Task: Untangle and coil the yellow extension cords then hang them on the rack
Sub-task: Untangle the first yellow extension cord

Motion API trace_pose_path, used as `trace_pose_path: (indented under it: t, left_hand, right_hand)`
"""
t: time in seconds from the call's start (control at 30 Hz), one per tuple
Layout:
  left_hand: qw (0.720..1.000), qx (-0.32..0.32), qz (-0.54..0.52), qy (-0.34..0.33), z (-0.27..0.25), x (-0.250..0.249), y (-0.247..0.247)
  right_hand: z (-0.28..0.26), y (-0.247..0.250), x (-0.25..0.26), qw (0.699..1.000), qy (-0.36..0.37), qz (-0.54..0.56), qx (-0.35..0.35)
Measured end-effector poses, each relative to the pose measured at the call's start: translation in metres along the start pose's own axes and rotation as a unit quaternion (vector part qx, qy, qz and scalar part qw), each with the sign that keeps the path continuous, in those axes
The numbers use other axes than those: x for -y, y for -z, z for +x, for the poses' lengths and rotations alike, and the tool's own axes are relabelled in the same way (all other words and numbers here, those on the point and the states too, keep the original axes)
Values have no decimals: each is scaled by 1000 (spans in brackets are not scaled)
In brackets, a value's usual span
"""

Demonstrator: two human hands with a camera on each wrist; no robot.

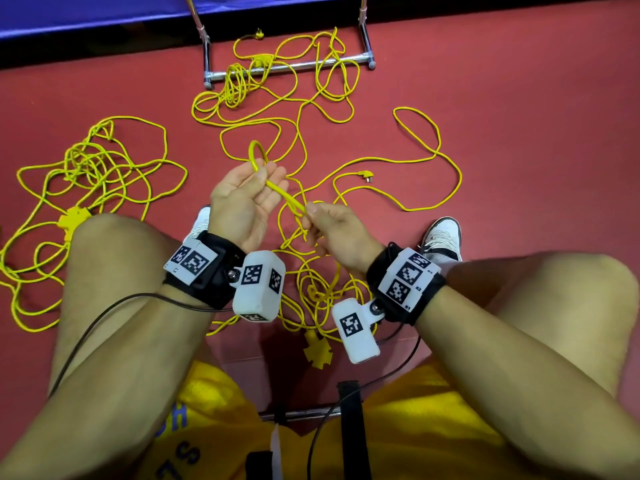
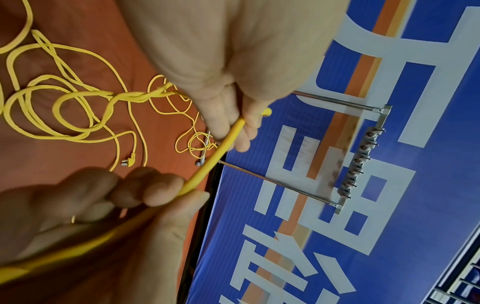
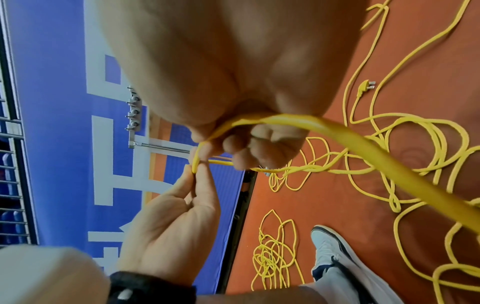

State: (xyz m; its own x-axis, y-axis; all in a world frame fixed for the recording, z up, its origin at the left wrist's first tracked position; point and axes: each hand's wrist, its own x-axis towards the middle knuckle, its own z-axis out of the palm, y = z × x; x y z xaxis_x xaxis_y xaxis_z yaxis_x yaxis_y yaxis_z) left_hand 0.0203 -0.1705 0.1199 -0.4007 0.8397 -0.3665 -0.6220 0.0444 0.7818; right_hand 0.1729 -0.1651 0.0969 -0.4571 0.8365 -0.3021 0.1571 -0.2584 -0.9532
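Red floor (image 1: 519, 81) strewn with tangled yellow extension cords (image 1: 263, 109); several strands drape over the base bar of the metal rack (image 1: 287, 65). Nearer than the rack, above the knees: left hand (image 1: 246, 199), palm up, thumb pinching a small loop of cord. Right hand (image 1: 332, 233) just beside it, thumb and forefinger pinching the same strand. Loose plug (image 1: 363, 175) lies beyond the right hand.

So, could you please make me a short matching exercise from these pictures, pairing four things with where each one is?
Things:
1. left hand
2. loose plug
3. rack base bar
4. star-shaped socket

Places:
A. lying on the red floor, right of the hands
B. pinching a raised cord loop
C. far end, cords draped over it
D. floor between the legs, under the right wrist

Pairs: 1-B, 2-A, 3-C, 4-D
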Motion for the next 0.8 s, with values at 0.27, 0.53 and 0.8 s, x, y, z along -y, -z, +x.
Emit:
trace_pose_path:
  t: [0.27, 0.53, 0.8]
  left_hand:
    - [1000, -3, -5, -6, 0, -2, -4]
    - [984, 100, 125, 78, -13, 12, -4]
    - [889, 231, 345, 193, -42, 39, -6]
  right_hand:
    - [-5, -3, 9, 976, -122, 170, 63]
    - [1, 13, 0, 974, -209, 90, 18]
    - [21, 45, 9, 911, -229, 329, -98]
